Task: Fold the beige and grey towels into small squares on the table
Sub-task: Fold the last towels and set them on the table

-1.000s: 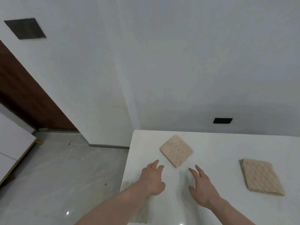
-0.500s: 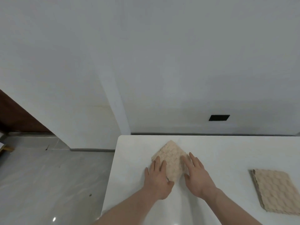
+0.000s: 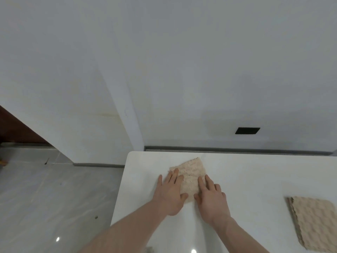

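A beige waffle-textured towel (image 3: 191, 172), folded into a small square, lies near the far left corner of the white table (image 3: 246, 176). My left hand (image 3: 170, 194) lies flat with straight fingers on the towel's left edge. My right hand (image 3: 212, 199) presses flat on its right side, fingers straight. Both thumbs meet at the towel's near corner. A second folded towel (image 3: 317, 223), darker tan-grey, lies at the table's right, apart from both hands.
The table's left edge (image 3: 118, 194) drops to a grey tiled floor (image 3: 54, 198). A white wall (image 3: 200, 88) with a dark socket plate (image 3: 247, 130) stands just behind the table. A brown door shows at far left.
Both hands moved forward from the bare tabletop onto the beige towel and now press it flat. The view shifted right and down; the towel turned slightly.
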A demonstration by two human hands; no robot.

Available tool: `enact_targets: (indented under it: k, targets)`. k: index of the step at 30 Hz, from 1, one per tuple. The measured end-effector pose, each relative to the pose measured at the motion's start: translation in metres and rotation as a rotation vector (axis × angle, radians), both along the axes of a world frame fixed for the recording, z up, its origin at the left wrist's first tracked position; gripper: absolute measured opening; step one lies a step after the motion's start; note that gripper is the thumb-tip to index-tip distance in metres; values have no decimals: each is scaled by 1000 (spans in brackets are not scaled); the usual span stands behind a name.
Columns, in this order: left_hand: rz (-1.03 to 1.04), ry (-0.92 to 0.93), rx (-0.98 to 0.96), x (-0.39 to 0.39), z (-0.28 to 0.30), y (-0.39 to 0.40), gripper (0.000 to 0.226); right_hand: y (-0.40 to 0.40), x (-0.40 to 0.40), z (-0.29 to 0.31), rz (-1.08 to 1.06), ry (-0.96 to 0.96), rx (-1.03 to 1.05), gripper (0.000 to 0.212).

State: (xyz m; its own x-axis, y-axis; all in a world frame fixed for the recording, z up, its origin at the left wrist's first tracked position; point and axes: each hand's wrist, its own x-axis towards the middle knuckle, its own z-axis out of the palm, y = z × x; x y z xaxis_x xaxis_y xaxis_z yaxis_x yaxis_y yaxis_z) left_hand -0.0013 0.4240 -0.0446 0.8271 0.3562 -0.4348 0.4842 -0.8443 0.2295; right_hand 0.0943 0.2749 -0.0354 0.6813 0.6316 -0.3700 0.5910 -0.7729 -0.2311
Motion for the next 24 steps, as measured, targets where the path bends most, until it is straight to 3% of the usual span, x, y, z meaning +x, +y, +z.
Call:
enact_targets:
  k: [9,17,20,24]
  targets:
    - [-133,66,38,23,5,30,73,16,-5,2,-57,-37,-24,69]
    - [-129,88,-16,52,3,46,75,22,-2,-3,-47,-81,-36,71]
    - [-86,-9,-74,44,0,45,70,21,-1,-4,-46,-73,-34,73]
    - [-20,-277,-79,-1,-23,38,66,14,5,3,-24,-32,43,69]
